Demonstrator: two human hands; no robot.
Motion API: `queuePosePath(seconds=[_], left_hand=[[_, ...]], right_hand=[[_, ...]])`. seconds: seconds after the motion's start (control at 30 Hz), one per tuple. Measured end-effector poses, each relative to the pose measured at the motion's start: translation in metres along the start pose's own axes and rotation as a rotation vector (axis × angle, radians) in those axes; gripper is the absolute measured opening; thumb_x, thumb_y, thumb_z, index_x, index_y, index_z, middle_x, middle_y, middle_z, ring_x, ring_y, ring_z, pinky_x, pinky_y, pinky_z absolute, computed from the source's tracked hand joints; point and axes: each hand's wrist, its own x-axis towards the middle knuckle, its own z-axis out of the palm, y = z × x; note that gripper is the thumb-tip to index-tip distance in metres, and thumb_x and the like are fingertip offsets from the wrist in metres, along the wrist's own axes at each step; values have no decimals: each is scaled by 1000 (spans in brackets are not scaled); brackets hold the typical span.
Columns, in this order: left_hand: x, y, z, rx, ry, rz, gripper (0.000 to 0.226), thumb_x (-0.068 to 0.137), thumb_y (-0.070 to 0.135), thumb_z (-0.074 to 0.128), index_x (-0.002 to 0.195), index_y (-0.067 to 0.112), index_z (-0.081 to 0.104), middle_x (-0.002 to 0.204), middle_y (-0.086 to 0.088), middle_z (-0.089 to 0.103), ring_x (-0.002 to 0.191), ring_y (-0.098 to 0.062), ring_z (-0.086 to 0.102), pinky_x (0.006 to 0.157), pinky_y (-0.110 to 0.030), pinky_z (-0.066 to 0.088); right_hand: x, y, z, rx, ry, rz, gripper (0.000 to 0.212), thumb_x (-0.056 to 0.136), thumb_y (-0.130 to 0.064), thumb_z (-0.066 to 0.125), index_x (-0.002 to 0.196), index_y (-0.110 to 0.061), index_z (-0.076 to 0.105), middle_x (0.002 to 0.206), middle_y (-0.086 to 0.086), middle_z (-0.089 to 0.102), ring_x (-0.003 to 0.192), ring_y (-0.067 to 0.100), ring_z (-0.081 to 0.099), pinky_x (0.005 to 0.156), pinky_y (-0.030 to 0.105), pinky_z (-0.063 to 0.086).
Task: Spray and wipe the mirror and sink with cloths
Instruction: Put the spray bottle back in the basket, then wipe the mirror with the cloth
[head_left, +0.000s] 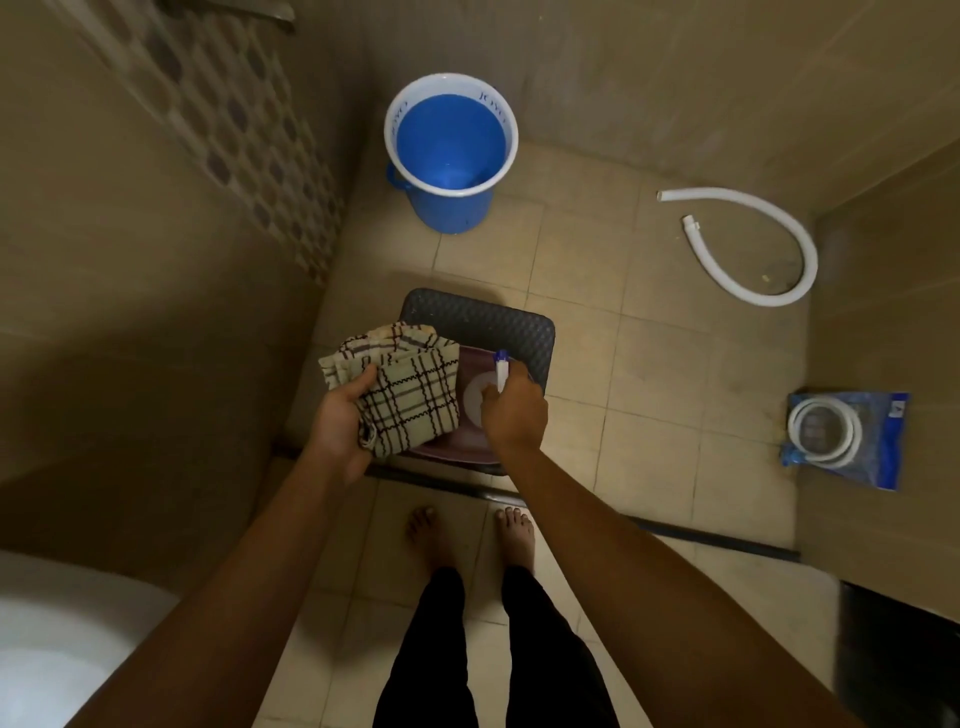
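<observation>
Left hand (340, 415) grips folded checked cloths (397, 387), thumb on top. Right hand (514, 410) just beside them — closed round a white spray bottle (501, 371), nozzle poking out beyond the fingers. Dark stool (493, 322) below both hands.

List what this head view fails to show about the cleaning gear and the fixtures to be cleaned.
- Spray bottle: only its white and blue top shows; the right hand covers the body.
- Cloths: how many is unclear; they overlap in the left hand.
- Mirror: out of the head view.
- White fixture: cut by the lower-left edge, overexposed; sink or not, unclear.
- Dish on the stool: mostly hidden by cloths and hand.
</observation>
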Motion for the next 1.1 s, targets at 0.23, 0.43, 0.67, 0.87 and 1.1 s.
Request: queuePosePath(seconds=[0.23,0.43,0.67,0.87,1.1], left_hand=[[-35,17,16,-34,-12,64,27,100,28,48,114,17,68,109,-7,76,98,-24,73,68,-38,61],[-89,44,37,-86,-69,149,30,101,27,44,114,14,68,108,-8,76,96,-24,74,68,-36,62],[-161,74,48,-95,-151,281,33,101,25,42,109,12,71,109,-12,75,96,-26,74,68,-35,61],[-219,91,33,25,-54,445,38,94,28,53,127,12,61,121,-13,70,112,-30,67,85,-41,57],[-309,109,-3,280,346,883,19,86,14,72,105,18,72,99,3,78,93,-14,74,75,-23,58]], right_hand=[[-13,-18,-50,102,182,-258,44,93,-37,65,125,-8,60,111,14,72,102,32,67,78,31,50],[-36,-76,-85,611,-347,-230,60,81,-54,72,121,-9,65,116,8,72,111,20,66,100,40,53],[-80,-127,-114,852,-1022,-185,63,71,-53,82,124,-23,67,126,5,69,117,22,65,91,38,57],[-126,-161,-127,881,-1274,-246,44,79,-31,76,122,-21,68,127,10,68,117,28,65,85,42,59],[-197,-203,-126,841,-1378,-295,45,82,-27,68,125,-15,64,119,11,72,108,27,70,79,40,60]])
